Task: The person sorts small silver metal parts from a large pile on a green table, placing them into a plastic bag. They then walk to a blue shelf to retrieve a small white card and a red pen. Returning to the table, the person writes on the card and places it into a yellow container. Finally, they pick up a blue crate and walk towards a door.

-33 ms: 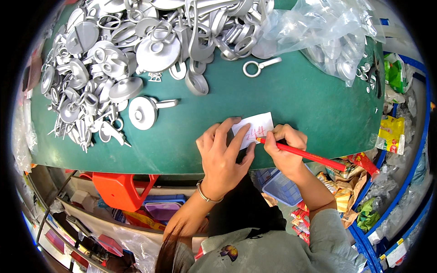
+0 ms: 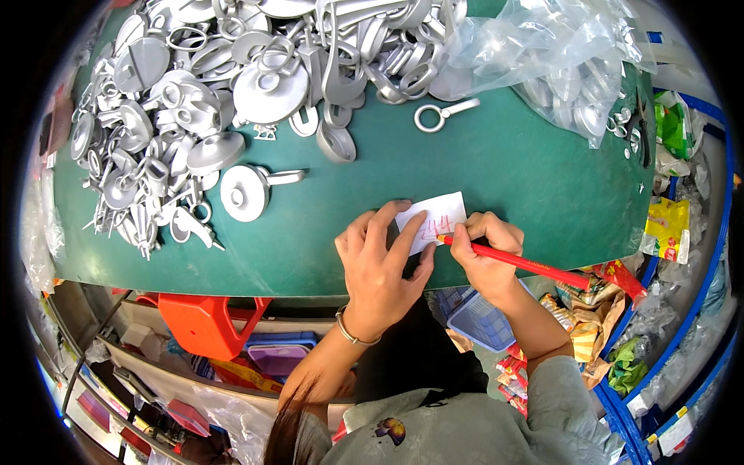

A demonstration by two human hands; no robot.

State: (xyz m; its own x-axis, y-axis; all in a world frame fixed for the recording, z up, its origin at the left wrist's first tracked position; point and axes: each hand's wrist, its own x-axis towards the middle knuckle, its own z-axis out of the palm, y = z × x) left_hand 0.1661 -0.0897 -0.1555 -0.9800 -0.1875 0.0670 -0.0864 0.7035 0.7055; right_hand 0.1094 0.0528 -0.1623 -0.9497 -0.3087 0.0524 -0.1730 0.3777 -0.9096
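Observation:
My right hand (image 2: 488, 252) is closed around a red pencil (image 2: 535, 268), its tip touching a small white slip of paper (image 2: 411, 217). Red handwritten marks show on the slip, which lies on the green tabletop near its front edge. My left hand (image 2: 384, 256) rests with fingers spread, the index fingertip and thumb pressing on the paper's left and lower parts. Farther back, a single grey ring-ended part (image 2: 430, 118) lies apart, and a round grey part with a stem (image 2: 244, 194) sits left of my left hand.
A large heap of grey metal-looking parts (image 2: 194, 108) covers the table's (image 2: 325, 221) far left. Clear plastic bags (image 2: 542, 54) lie at the far right, near black-handled scissors (image 2: 643, 136). Below the front edge are a red plastic stool (image 2: 194, 325) and a blue basket (image 2: 480, 319). Blue racks (image 2: 701, 294) curve along the right.

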